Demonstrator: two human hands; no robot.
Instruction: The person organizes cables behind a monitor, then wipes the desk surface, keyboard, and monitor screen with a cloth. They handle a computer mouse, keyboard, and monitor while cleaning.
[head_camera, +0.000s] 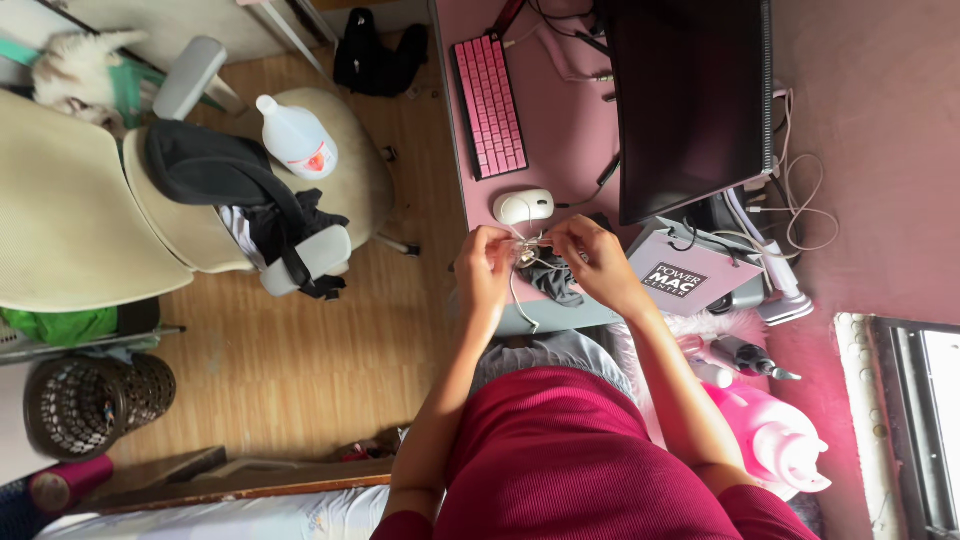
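**Two hands work a tangle of thin white cable at a pink desk**

Seen from the head camera, a person in a dark red top stands at the edge of a pink desk (560, 150), both arms raised in front of the body. The left hand (484, 268) and the right hand (592, 256) meet over the desk's near edge, each with fingers pinched narrow on a thin white cable (527, 252) bunched between them; one strand hangs down below the left hand. What small piece sits at the middle of the bundle is too small to tell. Just under the hands lies a dark grey cloth (553, 278). A white mouse (523, 207) sits just beyond the hands, and a pink keyboard (489, 105) lies farther up the desk beside a dark monitor (692, 100). A grey box (690, 272) rests near the right wrist. On the wooden floor to the left stands a cream office chair (70, 220) carrying a black bag (215, 165) and a white plastic bottle (297, 138). A dark mesh bin (95, 400) stands below the chair.
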